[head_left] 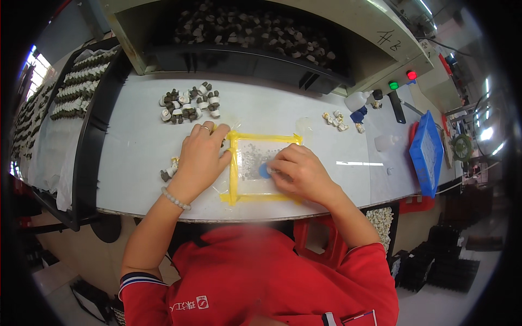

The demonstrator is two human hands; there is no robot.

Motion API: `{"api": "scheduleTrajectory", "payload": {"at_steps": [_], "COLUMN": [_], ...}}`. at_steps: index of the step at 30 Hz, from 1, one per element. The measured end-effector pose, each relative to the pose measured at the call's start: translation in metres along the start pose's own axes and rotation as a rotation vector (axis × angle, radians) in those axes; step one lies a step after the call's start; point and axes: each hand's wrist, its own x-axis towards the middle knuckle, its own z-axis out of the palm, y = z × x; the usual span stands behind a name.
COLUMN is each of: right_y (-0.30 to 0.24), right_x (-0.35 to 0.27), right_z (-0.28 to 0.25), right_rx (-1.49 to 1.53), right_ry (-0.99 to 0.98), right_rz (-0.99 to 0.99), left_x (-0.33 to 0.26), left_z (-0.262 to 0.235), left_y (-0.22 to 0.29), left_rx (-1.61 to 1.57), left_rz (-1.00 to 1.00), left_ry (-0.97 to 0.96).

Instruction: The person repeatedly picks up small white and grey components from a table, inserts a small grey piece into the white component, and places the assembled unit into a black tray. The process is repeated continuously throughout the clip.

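Observation:
My left hand (pixel 202 157) rests at the left edge of a sheet bordered with yellow tape (pixel 234 176). Its fingers curl over something small and dark, mostly hidden beneath them. Over the sheet, my right hand (pixel 302 173) pinches a small whitish piece whose kind I cannot make out. A round blue spot (pixel 265 170) shows just beside those fingertips. Many tiny grey specks dot the sheet's middle. Close to my left wrist lie a few small white-and-dark pieces (pixel 169 170). Farther back sits a loose cluster of white-and-dark figure-like parts (pixel 189 103).
A black bin (pixel 244 64) full of similar parts stands under the shelf at the back. Rows of parts fill a black tray (pixel 87 127) at left. To the right are small pale figures (pixel 336 120), a white bottle (pixel 356 101) and a blue tray (pixel 426 155).

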Motion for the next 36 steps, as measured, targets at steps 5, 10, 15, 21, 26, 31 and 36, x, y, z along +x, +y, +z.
{"api": "scheduleTrajectory", "payload": {"at_steps": [5,10,15,21,26,31,36], "right_y": [-0.004,-0.011,-0.008,-0.009,-0.020,-0.031,-0.038], "right_x": [0.006,0.012,0.006,-0.014,-0.015,-0.012,-0.008], "right_z": [-0.001,-0.003,-0.001,0.007,0.007,0.008,0.010], "right_rx": [-0.112,-0.146,-0.063,0.328,0.576,0.626,0.675], "right_ry": [-0.078,-0.113,-0.036,0.082,0.082,0.044,0.014], "right_rz": [-0.042,-0.056,0.009,0.284,0.443,0.414,0.393], "left_x": [-0.001,0.000,-0.014,-0.065,-0.074,-0.085,-0.087], "left_z": [0.014,0.015,-0.007,0.011,0.025,0.036,0.039], "left_y": [-0.009,-0.011,0.009,0.020,0.031,0.029,0.032], "left_rx": [-0.012,-0.085,-0.841,-1.487,-1.561,-1.627,-1.588], "left_rz": [-0.104,-0.070,-0.321,-0.468,-0.417,-0.394,-0.282], "left_ry": [0.075,0.105,-0.069,-0.113,-0.047,-0.004,0.088]}}
